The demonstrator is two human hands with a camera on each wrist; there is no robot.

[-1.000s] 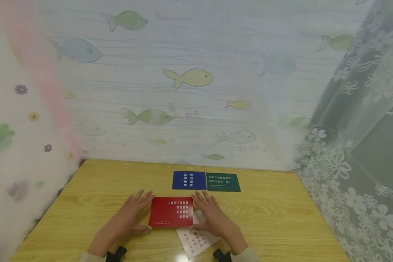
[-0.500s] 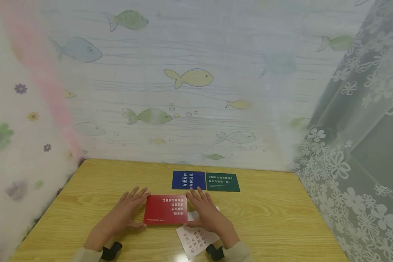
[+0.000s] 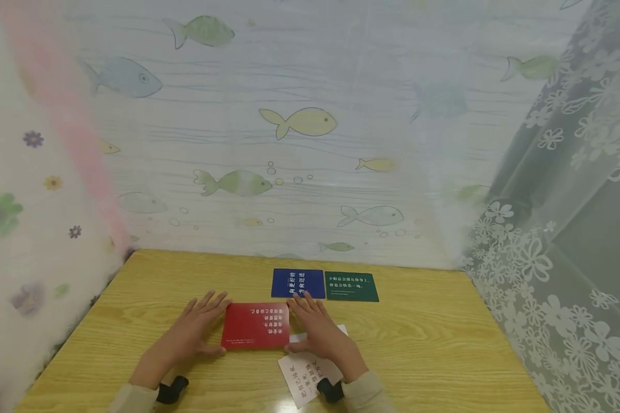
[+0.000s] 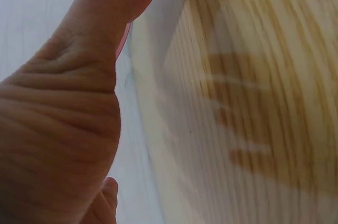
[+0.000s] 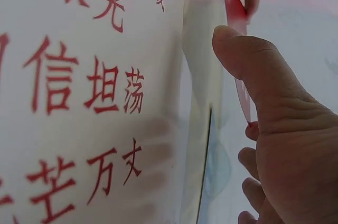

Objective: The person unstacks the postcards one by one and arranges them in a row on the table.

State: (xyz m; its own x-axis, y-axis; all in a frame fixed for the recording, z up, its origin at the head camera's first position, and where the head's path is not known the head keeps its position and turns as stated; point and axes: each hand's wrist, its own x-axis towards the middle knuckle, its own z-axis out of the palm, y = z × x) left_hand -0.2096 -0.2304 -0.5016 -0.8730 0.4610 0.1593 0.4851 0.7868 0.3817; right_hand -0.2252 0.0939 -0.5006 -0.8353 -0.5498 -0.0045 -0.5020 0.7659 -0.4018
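Note:
A red card [image 3: 255, 327] with white writing is held flat between two hands, above the wooden table. My left hand [image 3: 188, 332] grips its left edge, thumb at the near corner and fingertips at the far one. On the opposite edge my right hand [image 3: 322, 335] holds it the same way. The thumb [image 5: 248, 60] in the right wrist view lies along the card's reddish edge [image 5: 235, 2]. Under my right hand and wrist is a white card [image 3: 302, 376] with red writing, partly hidden. The left wrist view shows just a pink sliver of the red card [image 4: 124, 42].
Farther back on the wooden table [image 3: 418, 344] lie a blue card [image 3: 297, 281] and a green card [image 3: 351, 287], side by side. My right fingertips overlap the blue one in the head view. A fish-print curtain [image 3: 310, 189] hangs behind, lace [image 3: 537, 258] at the right.
Both hands have carried the red card to the left and slightly away from me. More of the white card shows now. The blue and green cards have stayed put.

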